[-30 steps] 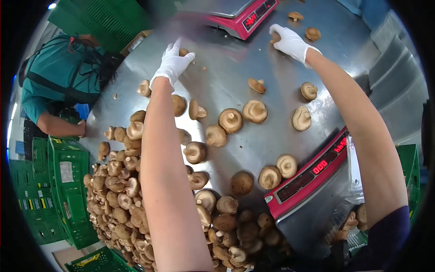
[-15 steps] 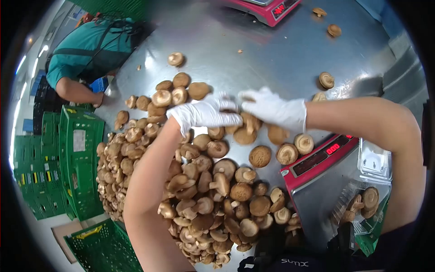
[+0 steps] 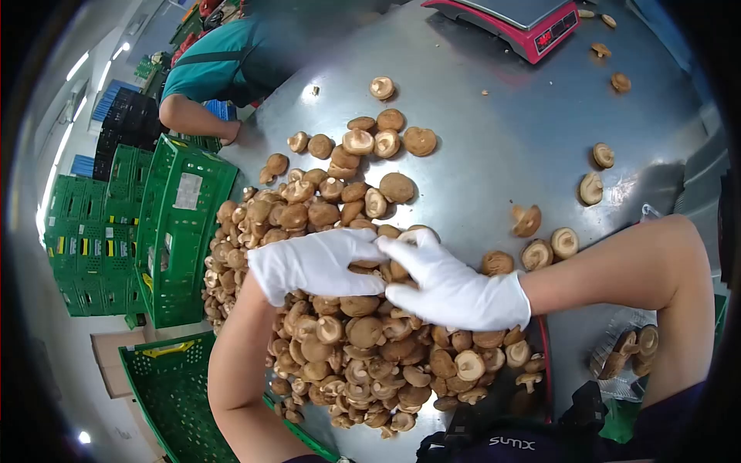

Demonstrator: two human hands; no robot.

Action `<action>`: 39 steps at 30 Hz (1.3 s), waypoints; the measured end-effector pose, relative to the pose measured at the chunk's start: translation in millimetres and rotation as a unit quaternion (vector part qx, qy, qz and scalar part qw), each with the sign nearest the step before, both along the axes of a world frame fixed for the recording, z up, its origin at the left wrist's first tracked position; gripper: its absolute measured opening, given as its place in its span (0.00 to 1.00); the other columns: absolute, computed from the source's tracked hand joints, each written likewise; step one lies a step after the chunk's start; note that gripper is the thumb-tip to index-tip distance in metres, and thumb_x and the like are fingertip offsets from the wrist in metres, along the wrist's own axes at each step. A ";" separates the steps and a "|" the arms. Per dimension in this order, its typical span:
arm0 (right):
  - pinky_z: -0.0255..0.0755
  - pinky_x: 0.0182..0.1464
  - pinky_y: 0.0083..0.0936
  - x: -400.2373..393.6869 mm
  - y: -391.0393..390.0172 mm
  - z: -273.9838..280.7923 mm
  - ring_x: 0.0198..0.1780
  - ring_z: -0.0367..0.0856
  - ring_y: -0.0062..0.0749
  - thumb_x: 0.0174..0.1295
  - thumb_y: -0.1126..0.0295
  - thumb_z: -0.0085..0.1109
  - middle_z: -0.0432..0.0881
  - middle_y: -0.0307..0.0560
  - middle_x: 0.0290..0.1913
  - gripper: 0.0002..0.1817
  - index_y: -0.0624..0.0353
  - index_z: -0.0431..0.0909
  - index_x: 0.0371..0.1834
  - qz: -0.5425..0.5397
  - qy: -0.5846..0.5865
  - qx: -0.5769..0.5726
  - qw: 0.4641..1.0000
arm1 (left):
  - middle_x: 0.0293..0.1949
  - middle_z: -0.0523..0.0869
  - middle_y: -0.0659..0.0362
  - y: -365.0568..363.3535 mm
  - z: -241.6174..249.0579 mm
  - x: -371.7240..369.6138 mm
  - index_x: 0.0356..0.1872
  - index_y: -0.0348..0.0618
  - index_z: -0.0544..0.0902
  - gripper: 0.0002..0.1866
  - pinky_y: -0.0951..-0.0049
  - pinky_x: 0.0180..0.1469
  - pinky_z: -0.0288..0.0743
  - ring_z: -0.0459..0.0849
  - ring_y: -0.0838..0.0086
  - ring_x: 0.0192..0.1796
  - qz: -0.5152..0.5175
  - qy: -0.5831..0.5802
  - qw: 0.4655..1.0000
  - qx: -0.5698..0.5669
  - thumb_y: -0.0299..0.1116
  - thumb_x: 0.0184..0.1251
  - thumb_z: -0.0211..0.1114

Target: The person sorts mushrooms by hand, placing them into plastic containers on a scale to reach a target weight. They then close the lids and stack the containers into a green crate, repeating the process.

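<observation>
Brown shiitake mushrooms [image 3: 363,332] lie in a big heap on the steel table. My left hand [image 3: 320,266], in a white glove, lies over the upper part of the heap with its fingers stretched towards the right. Facing it, my right hand [image 3: 459,289], also gloved, has its thumb and fingers apart. The fingertips of both hands nearly meet, with several mushrooms between and under them. Whether either hand grips one of these is partly hidden.
Green crates [image 3: 189,224] stand to the left, and another green crate [image 3: 174,386] is at lower left. A red scale [image 3: 532,35] stands at the back. A clear plastic tray [image 3: 602,351] with mushrooms sits right. A person in a teal shirt [image 3: 212,69] leans at the far left.
Both hands have come nearer to me, from the heap's far edge to over the heap, with mushrooms between them. The view has shifted, and my right arm now covers much of the near scale.
</observation>
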State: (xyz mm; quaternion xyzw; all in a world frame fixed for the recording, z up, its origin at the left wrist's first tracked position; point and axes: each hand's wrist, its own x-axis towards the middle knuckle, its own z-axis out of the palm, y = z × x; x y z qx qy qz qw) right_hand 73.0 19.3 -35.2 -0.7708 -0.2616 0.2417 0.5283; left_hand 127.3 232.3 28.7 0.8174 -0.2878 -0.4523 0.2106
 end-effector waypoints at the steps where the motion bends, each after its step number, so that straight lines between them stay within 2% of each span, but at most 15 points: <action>1: 0.67 0.64 0.47 -7.8 1.4 7.4 0.59 0.71 0.63 0.61 0.61 0.59 0.67 0.67 0.60 0.37 0.56 0.61 0.74 0.005 -0.028 -0.013 1.000 | 0.57 0.81 0.49 -2.1 21.6 0.0 0.57 0.36 0.82 0.22 0.62 0.65 0.72 0.80 0.58 0.61 0.000 0.029 0.999 0.019 0.42 0.70 0.68; 3: 0.67 0.64 0.48 -20.0 13.8 -1.2 0.59 0.71 0.60 0.60 0.62 0.59 0.67 0.64 0.58 0.40 0.54 0.56 0.77 0.000 -0.172 0.052 0.984 | 0.57 0.84 0.51 19.7 36.7 2.6 0.54 0.39 0.85 0.21 0.66 0.64 0.74 0.82 0.61 0.59 0.055 0.106 0.993 -0.010 0.45 0.70 0.66; 6: 0.64 0.69 0.43 -29.2 26.9 2.2 0.65 0.68 0.59 0.62 0.62 0.58 0.64 0.67 0.66 0.42 0.54 0.53 0.80 0.174 -0.107 0.176 0.963 | 0.55 0.87 0.55 61.5 49.7 27.4 0.52 0.40 0.87 0.20 0.68 0.64 0.74 0.83 0.67 0.59 0.093 0.028 0.995 -0.031 0.46 0.74 0.64; 7: 0.65 0.69 0.41 -20.6 25.8 19.2 0.64 0.70 0.57 0.65 0.63 0.56 0.65 0.67 0.66 0.32 0.56 0.65 0.74 0.245 -0.011 0.186 0.951 | 0.54 0.88 0.55 72.7 48.9 39.6 0.53 0.40 0.86 0.21 0.68 0.64 0.74 0.83 0.68 0.58 0.146 0.013 0.989 -0.015 0.48 0.74 0.64; 9: 0.75 0.58 0.40 12.1 49.2 5.9 0.56 0.78 0.55 0.64 0.65 0.55 0.76 0.64 0.56 0.19 0.59 0.83 0.55 0.204 -0.173 0.315 0.911 | 0.53 0.88 0.56 89.0 27.0 68.9 0.57 0.39 0.85 0.23 0.68 0.63 0.75 0.83 0.69 0.57 0.257 -0.118 0.959 0.025 0.49 0.74 0.64; 10: 0.71 0.65 0.39 52.9 55.2 12.4 0.60 0.74 0.52 0.65 0.67 0.58 0.73 0.59 0.59 0.16 0.56 0.80 0.56 0.295 -0.280 0.133 0.904 | 0.54 0.87 0.58 91.7 15.5 86.5 0.60 0.39 0.83 0.24 0.70 0.64 0.73 0.82 0.71 0.57 0.293 -0.140 0.945 0.038 0.48 0.75 0.63; 13: 0.71 0.64 0.38 156.3 70.6 -14.5 0.58 0.76 0.47 0.62 0.62 0.55 0.77 0.53 0.55 0.20 0.54 0.81 0.56 0.070 -0.161 -0.041 0.984 | 0.59 0.84 0.57 98.5 -35.6 132.7 0.65 0.38 0.79 0.29 0.73 0.67 0.68 0.77 0.74 0.62 0.359 -0.212 0.909 -0.002 0.52 0.76 0.60; 17: 0.58 0.76 0.41 255.6 67.7 -58.0 0.75 0.62 0.61 0.63 0.47 0.55 0.58 0.65 0.76 0.34 0.42 0.70 0.73 -0.174 -0.202 -0.253 0.930 | 0.64 0.80 0.53 82.8 -100.9 167.2 0.66 0.37 0.78 0.35 0.70 0.71 0.62 0.73 0.69 0.68 0.404 -0.183 0.892 -0.087 0.60 0.74 0.60; 20: 0.59 0.75 0.41 277.3 69.3 -82.2 0.74 0.62 0.61 0.62 0.43 0.54 0.61 0.61 0.76 0.35 0.39 0.70 0.73 -0.194 -0.224 -0.265 0.918 | 0.66 0.79 0.53 66.6 -127.0 172.2 0.67 0.38 0.77 0.34 0.69 0.73 0.62 0.73 0.69 0.69 0.372 -0.245 0.894 0.041 0.58 0.74 0.60; 22: 0.64 0.72 0.42 281.4 75.4 -104.1 0.73 0.64 0.63 0.60 0.39 0.53 0.62 0.59 0.76 0.38 0.40 0.69 0.73 -0.148 -0.239 -0.246 0.928 | 0.67 0.79 0.53 70.5 -128.3 170.0 0.68 0.39 0.76 0.33 0.70 0.73 0.62 0.73 0.69 0.69 0.351 -0.130 0.926 -0.055 0.56 0.75 0.59; 26: 0.61 0.71 0.35 236.0 85.7 -77.8 0.68 0.67 0.46 0.69 0.43 0.49 0.74 0.54 0.62 0.27 0.43 0.75 0.64 -0.032 -0.009 -0.131 0.991 | 0.67 0.79 0.56 66.4 -107.0 127.3 0.69 0.42 0.76 0.31 0.71 0.72 0.64 0.73 0.71 0.69 0.254 -0.121 0.958 -0.047 0.53 0.73 0.63; 29: 0.65 0.67 0.32 197.8 82.4 -89.3 0.62 0.72 0.43 0.73 0.48 0.47 0.78 0.51 0.56 0.24 0.50 0.76 0.63 0.133 -0.179 -0.126 0.967 | 0.64 0.81 0.56 64.8 -94.7 99.4 0.66 0.46 0.78 0.32 0.69 0.70 0.67 0.74 0.69 0.67 0.208 -0.096 0.972 -0.054 0.52 0.67 0.70; 30: 0.67 0.64 0.30 182.6 81.6 -89.5 0.58 0.75 0.40 0.77 0.53 0.46 0.79 0.50 0.55 0.21 0.54 0.76 0.61 0.095 -0.105 -0.101 0.985 | 0.64 0.81 0.56 66.9 -98.2 96.7 0.66 0.46 0.78 0.32 0.68 0.70 0.67 0.75 0.69 0.67 0.188 -0.086 0.976 -0.065 0.52 0.66 0.71; 33: 0.67 0.65 0.40 131.5 67.4 -96.4 0.59 0.77 0.56 0.75 0.46 0.42 0.78 0.65 0.62 0.28 0.57 0.78 0.61 -0.042 0.149 0.054 0.986 | 0.66 0.79 0.55 58.9 -73.9 72.5 0.67 0.45 0.78 0.34 0.67 0.70 0.67 0.75 0.66 0.67 0.151 -0.144 0.978 -0.028 0.52 0.63 0.73; 39: 0.71 0.62 0.47 68.3 44.2 -79.4 0.59 0.75 0.65 0.77 0.50 0.40 0.73 0.73 0.59 0.26 0.46 0.68 0.72 -0.014 -0.186 -0.150 0.971 | 0.64 0.77 0.50 47.8 -40.4 2.8 0.65 0.47 0.77 0.36 0.57 0.72 0.63 0.70 0.52 0.68 0.051 -0.277 0.959 0.017 0.55 0.60 0.73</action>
